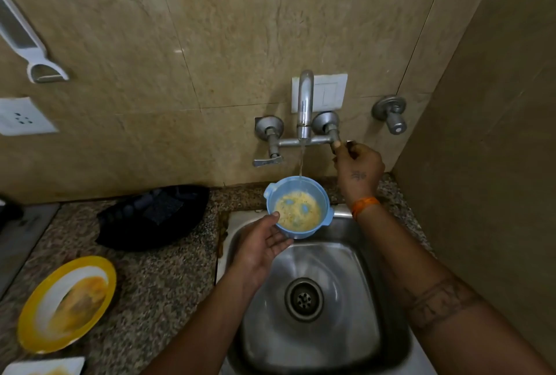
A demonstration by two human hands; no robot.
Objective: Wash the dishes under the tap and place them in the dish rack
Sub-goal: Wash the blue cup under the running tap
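Holding a small blue bowl [299,207] just below centre frame, left hand [261,243] cupped beneath it with the thumb hooked over the near rim, fingers curled round the underside. Catching a thin stream from the tap [304,107] above centre, water landing near the bowl's far rim. Still coated inside with yellowish food residue, so rinsing judged barely begun. Right hand [359,164], right of centre, clamped around the tap's right-hand valve handle [337,141], fingers wrapped on it, probably setting the flow. Hanging over the back edge of the steel sink [346,284], lower centre, basin holding no other dishes as far as visible. Waiting at lower left on the speckled counter [156,284]: a yellow plate [64,304] smeared with orange-brown leftovers, unwashed, and the corner of a white dish [45,367] at the bottom edge, also smeared. Lying left of the bowl against the wall: a dark cloth or pad [153,218], hard to identify. No dish rack in sight anywhere in frame, nothing visibly cleaned or stacked. Judged very early: first item under water, scrubbing, rinsing and racking all left, at least two more pieces to follow.
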